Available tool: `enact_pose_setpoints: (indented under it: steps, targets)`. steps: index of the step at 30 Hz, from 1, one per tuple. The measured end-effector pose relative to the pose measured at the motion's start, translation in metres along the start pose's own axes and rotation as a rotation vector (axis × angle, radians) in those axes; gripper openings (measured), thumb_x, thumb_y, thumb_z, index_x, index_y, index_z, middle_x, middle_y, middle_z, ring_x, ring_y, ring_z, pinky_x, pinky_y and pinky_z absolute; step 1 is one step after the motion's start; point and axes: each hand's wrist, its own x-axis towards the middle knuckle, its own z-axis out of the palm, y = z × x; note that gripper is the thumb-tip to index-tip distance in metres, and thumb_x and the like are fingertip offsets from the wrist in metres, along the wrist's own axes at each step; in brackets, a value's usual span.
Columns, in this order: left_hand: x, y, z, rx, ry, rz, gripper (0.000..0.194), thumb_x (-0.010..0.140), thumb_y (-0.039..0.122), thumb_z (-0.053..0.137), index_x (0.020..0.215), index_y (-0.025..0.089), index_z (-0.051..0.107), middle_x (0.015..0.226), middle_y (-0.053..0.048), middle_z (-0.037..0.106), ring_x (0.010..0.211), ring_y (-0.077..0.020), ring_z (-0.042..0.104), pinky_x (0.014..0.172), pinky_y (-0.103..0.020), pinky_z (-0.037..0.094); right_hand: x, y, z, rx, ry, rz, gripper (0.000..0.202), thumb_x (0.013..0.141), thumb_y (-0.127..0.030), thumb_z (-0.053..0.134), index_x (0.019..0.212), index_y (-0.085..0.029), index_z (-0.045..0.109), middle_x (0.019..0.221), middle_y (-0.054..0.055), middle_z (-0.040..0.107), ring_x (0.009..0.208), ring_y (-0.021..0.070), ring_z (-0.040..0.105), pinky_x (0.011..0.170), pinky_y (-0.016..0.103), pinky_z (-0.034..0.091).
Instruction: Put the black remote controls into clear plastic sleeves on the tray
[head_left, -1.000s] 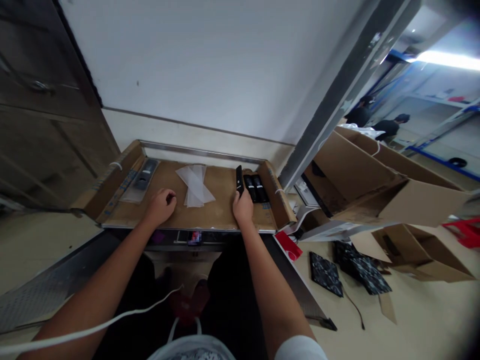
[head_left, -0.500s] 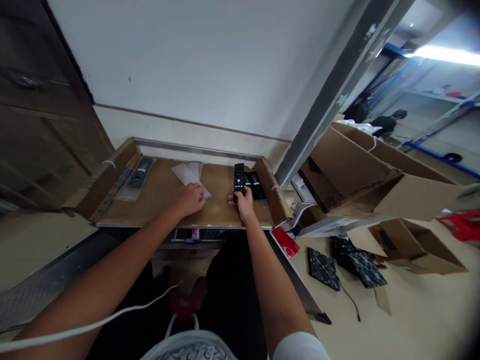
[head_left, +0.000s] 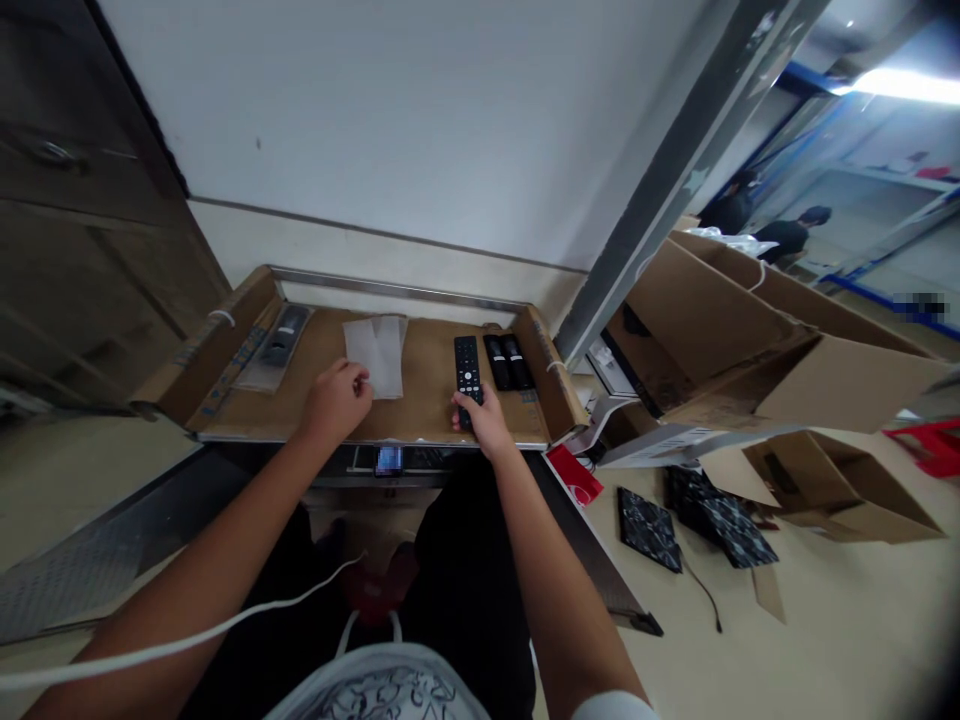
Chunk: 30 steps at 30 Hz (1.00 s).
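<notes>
From the head view, four remotes show in all: one held, two loose, one bagged. The right grip (head_left: 486, 418) is clamped on the near end of the held remote (head_left: 466, 362), thumb on top and fingers below. The left grip (head_left: 339, 398) has its fingers curled in; whether they pinch anything, I cannot tell.

The held remote lies button side up, its long axis running almost straight away from the person, the far end towards the wall (head_left: 390, 130). It is over the cardboard tray (head_left: 424, 405), just beyond the right grip.

Just beyond and to the right of that grip, the two loose remotes (head_left: 508, 362) lie side by side, far ends leaning a little left, each with a small white label. Beyond the left grip and to its left is the bagged remote (head_left: 283, 335), its far end leaning right.

At least two clear sleeves (head_left: 386, 355) overlap between the grips, nearer the left one, which hides their near left corner. One phone (head_left: 389, 460) sits below the tray's near edge, between the grips. Well to the right of the right grip are two open cardboard boxes, one raised (head_left: 712, 330) and one on the floor (head_left: 840, 490).
</notes>
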Motion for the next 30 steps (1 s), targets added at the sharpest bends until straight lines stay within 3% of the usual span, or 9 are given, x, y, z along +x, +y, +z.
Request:
enact_pose_setpoints:
  steps: [4, 8, 11, 17, 30]
  targets:
    - [-0.023, -0.022, -0.01, -0.035, 0.068, -0.032, 0.023, 0.08, 0.019, 0.052, 0.092, 0.018, 0.071, 0.093, -0.008, 0.07, 0.085, -0.0237, 0.067, 0.083, -0.034, 0.052, -0.071, 0.006, 0.016, 0.057, -0.092, 0.093, 0.039, 0.079, -0.044, 0.073, 0.097, -0.025, 0.044, 0.076, -0.007, 0.063, 0.044, 0.0094, 0.056, 0.038, 0.021, 0.047]
    - [-0.058, -0.029, -0.02, -0.116, 0.053, -0.093, 0.022, 0.085, 0.028, 0.054, 0.095, 0.02, 0.072, 0.092, -0.006, 0.073, 0.082, -0.0234, 0.068, 0.081, -0.035, 0.054, -0.145, 0.024, 0.028, 0.079, -0.344, 0.402, 0.046, 0.085, -0.057, 0.068, 0.11, -0.025, 0.047, 0.071, -0.006, 0.063, 0.041, 0.0112, 0.056, 0.035, 0.02, 0.043]
    - [-0.09, -0.027, -0.025, -0.174, 0.026, -0.147, 0.02, 0.087, 0.034, 0.056, 0.095, 0.025, 0.072, 0.09, -0.003, 0.074, 0.077, -0.0222, 0.069, 0.079, -0.035, 0.056, -0.176, 0.036, 0.034, 0.089, -0.5, 0.572, 0.055, 0.08, -0.065, 0.07, 0.11, -0.023, 0.05, 0.072, -0.004, 0.064, 0.041, 0.0114, 0.056, 0.037, 0.021, 0.044]
    - [-0.135, -0.022, -0.03, -0.285, 0.045, -0.156, 0.02, 0.092, 0.041, 0.058, 0.097, 0.029, 0.072, 0.096, -0.003, 0.075, 0.086, -0.0226, 0.071, 0.085, -0.037, 0.057, -0.18, 0.033, 0.045, 0.024, -0.619, 0.662, 0.056, 0.077, -0.066, 0.073, 0.102, -0.02, 0.053, 0.071, -0.004, 0.064, 0.043, 0.0095, 0.056, 0.041, 0.021, 0.044]
    - [-0.159, -0.029, -0.033, -0.426, 0.023, -0.19, 0.016, 0.089, 0.04, 0.062, 0.097, 0.031, 0.073, 0.097, -0.002, 0.077, 0.083, -0.0227, 0.073, 0.082, -0.038, 0.06, -0.167, 0.029, 0.058, -0.054, -0.562, 0.596, 0.063, 0.076, -0.072, 0.07, 0.107, -0.02, 0.053, 0.073, -0.004, 0.063, 0.041, 0.0079, 0.054, 0.037, 0.018, 0.041]
